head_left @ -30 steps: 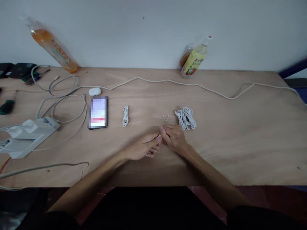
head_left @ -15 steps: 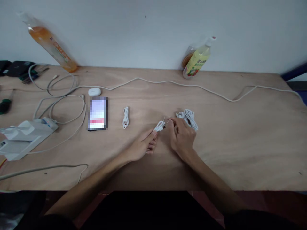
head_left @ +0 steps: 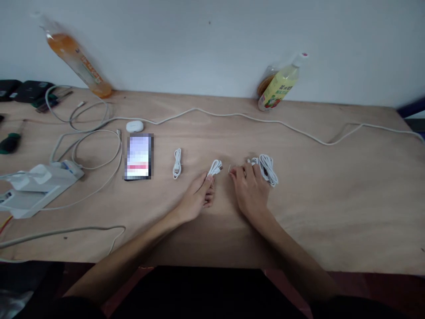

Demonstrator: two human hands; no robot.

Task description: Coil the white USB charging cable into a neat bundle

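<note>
As left hand pinches cable, right hand beside, bare table rightward.

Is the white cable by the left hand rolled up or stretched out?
Rolled up: the cable lies as a short bundle at the left hand's fingertips.

White cable bundle, tan wooden table, yellow bottle

2 bottles (orange, yellow), 3 wht cable coils (left, mid, right), 1 phone, 1 pod case.
</note>
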